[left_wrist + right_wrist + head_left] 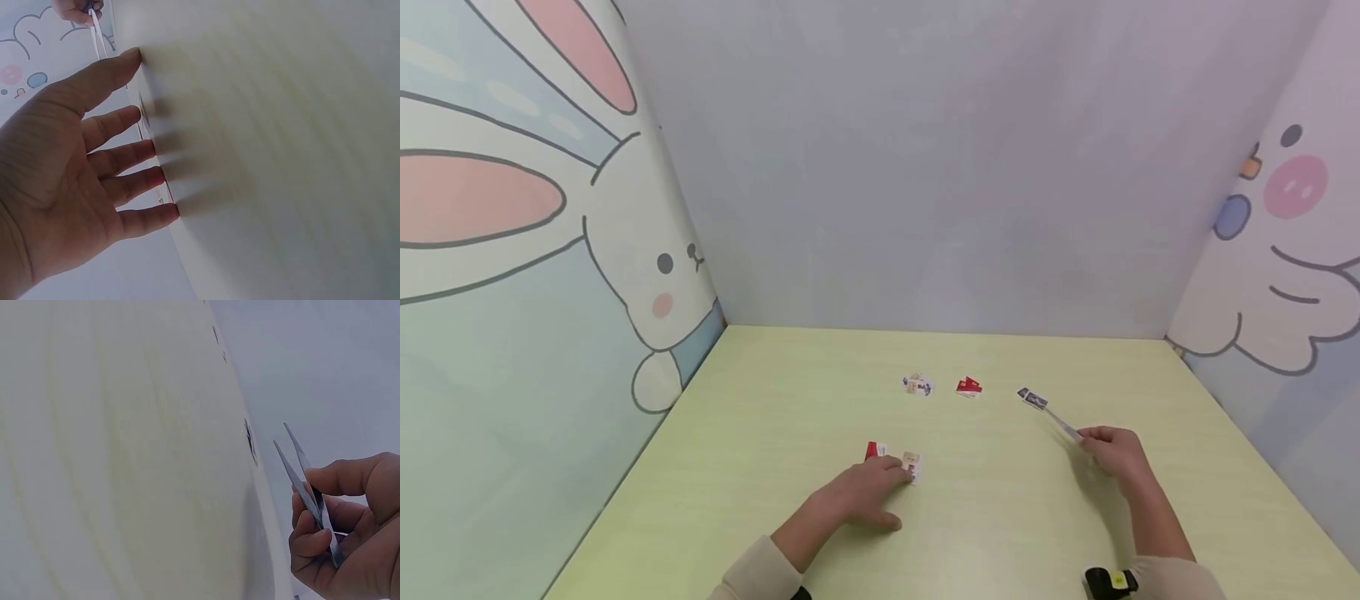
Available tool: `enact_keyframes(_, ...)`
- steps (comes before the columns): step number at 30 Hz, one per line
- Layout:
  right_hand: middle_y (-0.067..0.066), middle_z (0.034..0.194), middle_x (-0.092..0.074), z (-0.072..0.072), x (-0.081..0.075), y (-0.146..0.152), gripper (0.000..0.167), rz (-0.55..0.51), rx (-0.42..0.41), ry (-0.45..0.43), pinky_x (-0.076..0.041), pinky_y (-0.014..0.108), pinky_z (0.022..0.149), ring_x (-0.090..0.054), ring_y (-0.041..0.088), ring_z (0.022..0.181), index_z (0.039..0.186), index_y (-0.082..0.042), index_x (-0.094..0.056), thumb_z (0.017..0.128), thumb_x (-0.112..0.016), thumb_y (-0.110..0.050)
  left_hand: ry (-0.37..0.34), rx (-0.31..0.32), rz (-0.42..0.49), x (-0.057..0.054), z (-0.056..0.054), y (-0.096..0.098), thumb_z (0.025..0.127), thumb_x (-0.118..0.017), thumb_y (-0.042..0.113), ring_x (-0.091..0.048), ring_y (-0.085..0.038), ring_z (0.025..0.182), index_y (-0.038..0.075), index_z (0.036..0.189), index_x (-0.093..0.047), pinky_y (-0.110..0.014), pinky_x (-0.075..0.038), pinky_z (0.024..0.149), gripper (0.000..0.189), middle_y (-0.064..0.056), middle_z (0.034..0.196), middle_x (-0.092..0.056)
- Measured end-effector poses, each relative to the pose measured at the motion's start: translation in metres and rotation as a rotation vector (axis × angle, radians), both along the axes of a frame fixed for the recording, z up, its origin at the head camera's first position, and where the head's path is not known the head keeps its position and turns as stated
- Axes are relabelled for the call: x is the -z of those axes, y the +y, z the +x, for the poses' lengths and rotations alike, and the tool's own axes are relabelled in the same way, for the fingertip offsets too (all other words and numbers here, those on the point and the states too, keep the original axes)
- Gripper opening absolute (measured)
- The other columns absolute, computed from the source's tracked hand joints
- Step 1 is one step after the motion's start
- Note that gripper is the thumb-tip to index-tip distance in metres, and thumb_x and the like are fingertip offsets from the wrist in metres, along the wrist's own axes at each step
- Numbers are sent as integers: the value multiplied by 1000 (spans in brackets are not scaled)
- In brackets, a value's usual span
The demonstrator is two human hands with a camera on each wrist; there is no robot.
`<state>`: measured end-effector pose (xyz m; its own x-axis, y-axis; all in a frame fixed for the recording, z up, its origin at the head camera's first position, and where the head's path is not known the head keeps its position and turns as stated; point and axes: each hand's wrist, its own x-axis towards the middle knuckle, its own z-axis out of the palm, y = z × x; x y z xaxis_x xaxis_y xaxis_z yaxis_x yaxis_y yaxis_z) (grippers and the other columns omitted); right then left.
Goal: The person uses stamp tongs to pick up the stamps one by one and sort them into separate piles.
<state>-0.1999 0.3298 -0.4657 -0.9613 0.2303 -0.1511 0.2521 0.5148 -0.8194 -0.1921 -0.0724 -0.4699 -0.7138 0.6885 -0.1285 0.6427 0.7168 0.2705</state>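
Note:
My left hand (859, 495) lies low over the table with its fingers spread and fairly straight. Its fingertips touch two small cards, a red-and-white one (872, 450) and a pale one with a beige figure (912, 458); the fingers partly hide both. Metal tweezers (292, 475) are pinched in my right hand (1114, 454), on the right side. In the right wrist view their two tips stand apart with nothing between them. From the head view, the tweezers point toward a small group of dark picture cards (1036, 401), their tips overlapping its near edge.
Toward the back of the pale yellow table (805, 367) lie a group of light picture cards (917, 384) and a group of red-and-white cards (968, 387). A grey wall (925, 208) stands behind, and side panels with cartoon animals flank the table.

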Motion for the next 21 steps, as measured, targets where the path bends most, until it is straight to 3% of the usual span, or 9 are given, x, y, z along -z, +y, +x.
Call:
enact_keyframes(7, 5, 76, -55, 3, 1, -11, 29, -45, -42, 8, -39, 30, 52, -45, 18, 64, 106, 13, -59, 89, -56, -9, -39, -3, 14, -5, 3, 0, 76, -75, 35, -46, -16, 119, 26, 122, -60, -36, -43, 91, 50, 0, 129, -50)
enact_keyframes(15, 3, 73, -54, 10, 1, -24, 26, -58, -80, 43, -38, 27, 50, -46, 17, 63, 104, 14, -60, 89, -56, -7, -50, -18, -2, -2, 6, 1, 76, -75, 37, -45, -17, 120, 27, 122, -61, -37, -42, 92, 49, -1, 132, -49)
enact_keyframes(21, 3, 75, -54, 12, -1, -32, 27, -59, -98, 48, -38, 28, 51, -46, 17, 65, 105, 14, -60, 88, -58, -7, -26, -13, -4, -3, 5, 0, 76, -75, 38, -45, -17, 119, 26, 123, -60, -36, -42, 92, 51, -2, 131, -49)
